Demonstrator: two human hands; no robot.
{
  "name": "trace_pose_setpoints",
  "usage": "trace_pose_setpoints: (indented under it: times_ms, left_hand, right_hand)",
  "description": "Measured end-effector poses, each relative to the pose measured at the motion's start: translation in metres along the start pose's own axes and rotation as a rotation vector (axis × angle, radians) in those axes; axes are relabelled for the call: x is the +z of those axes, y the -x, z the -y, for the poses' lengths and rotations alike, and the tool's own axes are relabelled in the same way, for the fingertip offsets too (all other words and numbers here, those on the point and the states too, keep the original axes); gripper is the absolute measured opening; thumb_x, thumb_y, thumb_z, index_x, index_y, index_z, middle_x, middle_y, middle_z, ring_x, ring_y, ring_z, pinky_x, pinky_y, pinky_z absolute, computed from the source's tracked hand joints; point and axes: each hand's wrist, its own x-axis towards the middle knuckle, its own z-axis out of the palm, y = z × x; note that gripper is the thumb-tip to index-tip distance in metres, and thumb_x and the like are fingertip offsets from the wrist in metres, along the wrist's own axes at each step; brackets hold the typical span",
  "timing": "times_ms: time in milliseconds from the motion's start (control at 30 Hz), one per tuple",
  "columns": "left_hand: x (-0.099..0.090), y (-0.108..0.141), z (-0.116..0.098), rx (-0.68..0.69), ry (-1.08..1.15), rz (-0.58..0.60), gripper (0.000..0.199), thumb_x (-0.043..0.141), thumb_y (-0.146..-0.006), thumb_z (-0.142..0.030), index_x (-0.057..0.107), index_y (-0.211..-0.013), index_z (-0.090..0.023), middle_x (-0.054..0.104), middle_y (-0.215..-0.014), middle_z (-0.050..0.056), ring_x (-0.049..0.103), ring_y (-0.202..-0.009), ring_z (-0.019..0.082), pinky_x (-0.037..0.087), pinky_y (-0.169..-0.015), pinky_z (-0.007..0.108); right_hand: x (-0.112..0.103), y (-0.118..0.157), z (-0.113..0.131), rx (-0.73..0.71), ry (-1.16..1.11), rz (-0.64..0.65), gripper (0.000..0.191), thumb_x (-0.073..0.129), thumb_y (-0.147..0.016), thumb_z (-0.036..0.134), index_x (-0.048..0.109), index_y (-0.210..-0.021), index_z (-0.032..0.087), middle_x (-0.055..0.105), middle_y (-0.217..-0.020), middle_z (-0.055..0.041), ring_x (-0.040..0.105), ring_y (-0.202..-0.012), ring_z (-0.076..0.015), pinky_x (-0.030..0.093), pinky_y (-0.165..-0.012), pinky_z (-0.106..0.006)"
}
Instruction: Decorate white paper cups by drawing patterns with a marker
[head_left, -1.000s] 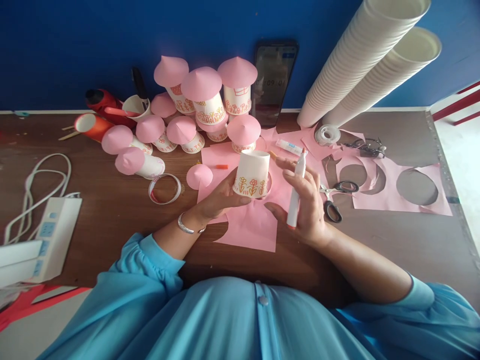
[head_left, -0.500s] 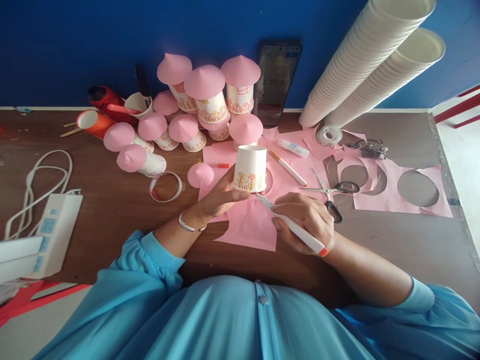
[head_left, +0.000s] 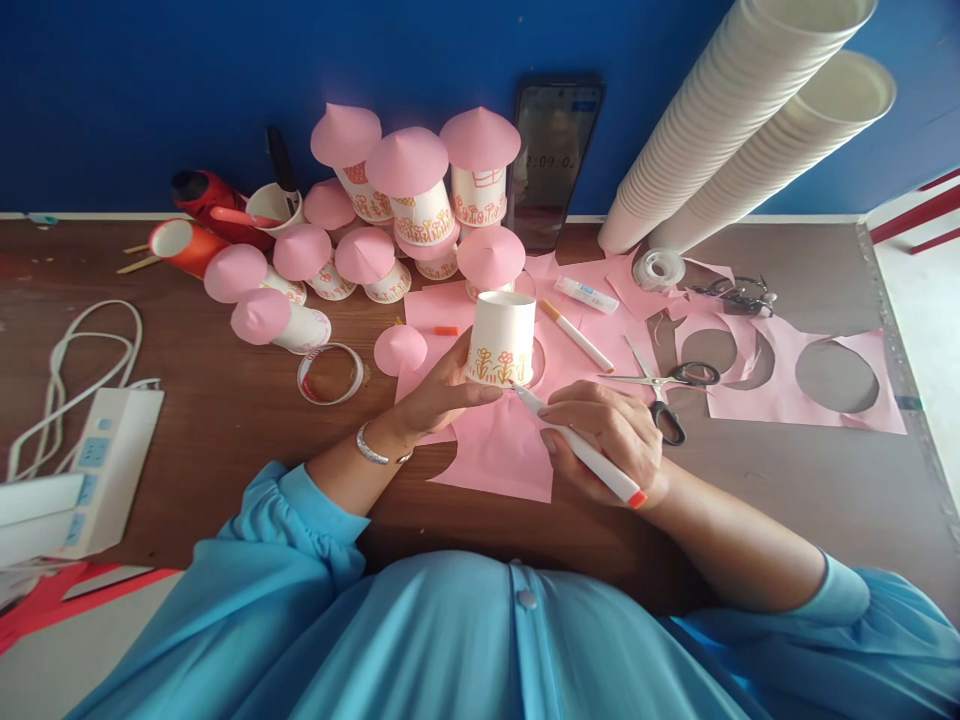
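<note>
My left hand is closed on a white paper cup, which has orange and red flowers drawn round its lower part. In my right hand is a white marker with a red end; its tip touches or almost touches the cup's bottom edge. Pink paper lies under both hands. Near the cup are an orange-capped marker, a small red cap and a small pink cone.
Several cups with pink cone roofs stand at the back beside a phone. Scissors, tape and tall cup stacks are on the right. A power strip and a paper ring are on the left.
My right hand has shifted slightly left, and the marker's tip has risen a little to the cup's lower edge. My left hand still holds the cup in nearly the same place.
</note>
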Motion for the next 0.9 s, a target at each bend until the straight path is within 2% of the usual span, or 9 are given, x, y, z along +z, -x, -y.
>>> trace_pose_setpoints:
  times_ms: [367,567,900]
  left_hand:
    - [0.0006,-0.0012,-0.0002,0.013,-0.006,0.014,0.054,0.082,-0.074,-0.031,0.063,-0.124,-0.025,0.068,-0.123,0.008,0.062,-0.115,0.028,0.050,-0.095,0.042]
    - [0.0013,0.0003,-0.0020,-0.004,-0.021,-0.007,0.065,0.083,-0.073,-0.030,0.057,-0.132,-0.027,0.066,-0.127,0.008,0.062,-0.115,0.028,0.049,-0.096,0.041]
    - [-0.0033,-0.0005,0.0045,-0.008,0.010,0.014,0.069,0.083,-0.072,-0.028,0.055,-0.135,-0.028,0.067,-0.127,0.008,0.062,-0.117,0.029,0.050,-0.096,0.044]
  right_hand:
    - [-0.0002,-0.0007,0.0007,0.014,-0.003,-0.001,0.022,0.060,-0.088,0.013,0.057,-0.109,0.018,0.068,-0.076,-0.0024,0.068,-0.065,-0.0166,0.059,-0.057,-0.028]
    - [-0.0032,-0.0028,0.0045,0.096,-0.016,0.041,0.013,0.057,-0.089,0.013,0.057,-0.101,0.019,0.066,-0.073,-0.0016,0.068,-0.064,-0.0150,0.057,-0.056,-0.025]
    - [-0.0039,-0.0024,0.0016,0.091,-0.040,-0.010,0.018,0.059,-0.087,0.012,0.058,-0.104,0.020,0.068,-0.075,-0.0027,0.069,-0.064,-0.0162,0.056,-0.055,-0.026]
